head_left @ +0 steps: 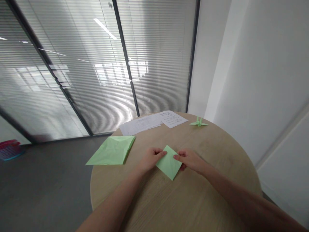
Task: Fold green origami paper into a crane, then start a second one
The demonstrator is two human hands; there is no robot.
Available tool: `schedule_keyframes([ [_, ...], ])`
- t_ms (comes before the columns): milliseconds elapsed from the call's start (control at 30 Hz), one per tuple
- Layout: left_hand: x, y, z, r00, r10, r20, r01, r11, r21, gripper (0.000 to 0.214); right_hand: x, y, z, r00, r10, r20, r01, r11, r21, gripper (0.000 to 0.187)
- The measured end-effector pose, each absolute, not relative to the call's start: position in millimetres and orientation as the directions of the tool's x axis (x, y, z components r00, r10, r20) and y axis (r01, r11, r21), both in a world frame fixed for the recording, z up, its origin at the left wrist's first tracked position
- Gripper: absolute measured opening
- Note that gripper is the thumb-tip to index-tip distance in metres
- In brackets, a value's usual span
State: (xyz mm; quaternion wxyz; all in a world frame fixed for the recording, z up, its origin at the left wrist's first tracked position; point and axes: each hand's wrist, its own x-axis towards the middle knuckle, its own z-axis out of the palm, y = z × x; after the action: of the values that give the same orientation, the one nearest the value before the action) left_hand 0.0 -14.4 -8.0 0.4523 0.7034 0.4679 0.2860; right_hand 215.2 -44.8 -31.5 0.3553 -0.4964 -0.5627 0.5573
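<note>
Bare forearms [118,199] reach over the round table [156,209]. The left hand [151,158] and right hand [190,160] pinch a green square [169,167] between thumbs and fingers [182,152] at its sides, one corner towards the camera. A larger green sheet [111,150] lies left, overhanging the table; papers [141,124] and a crane [199,123] sit beyond.

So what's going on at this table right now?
A person is holding a small green paper square with both hands, the left hand pinching its left side, the right hand its right, at a round table. A larger green sheet overhangs the table's left edge; a folded paper crane and printed pages sit toward the back.
</note>
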Motion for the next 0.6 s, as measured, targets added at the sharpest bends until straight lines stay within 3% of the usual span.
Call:
schedule_keyframes([
  [300, -5.9, -9.7, -2.7, 0.21, 0.976, 0.049, 0.377, -0.127, 0.917, 0.039, 222.2, -41.1, -33.1, -0.225, 0.963, -0.15, 0.005, -0.153, -0.988, 0.026],
  [600, -6.0, -9.0, -8.5, 0.392, 0.916, -0.084, 0.29, -0.036, 0.956, 0.041, 220.7, -39.1, -33.9, -0.154, 0.986, -0.059, -0.018, -0.062, -0.998, 0.036],
])
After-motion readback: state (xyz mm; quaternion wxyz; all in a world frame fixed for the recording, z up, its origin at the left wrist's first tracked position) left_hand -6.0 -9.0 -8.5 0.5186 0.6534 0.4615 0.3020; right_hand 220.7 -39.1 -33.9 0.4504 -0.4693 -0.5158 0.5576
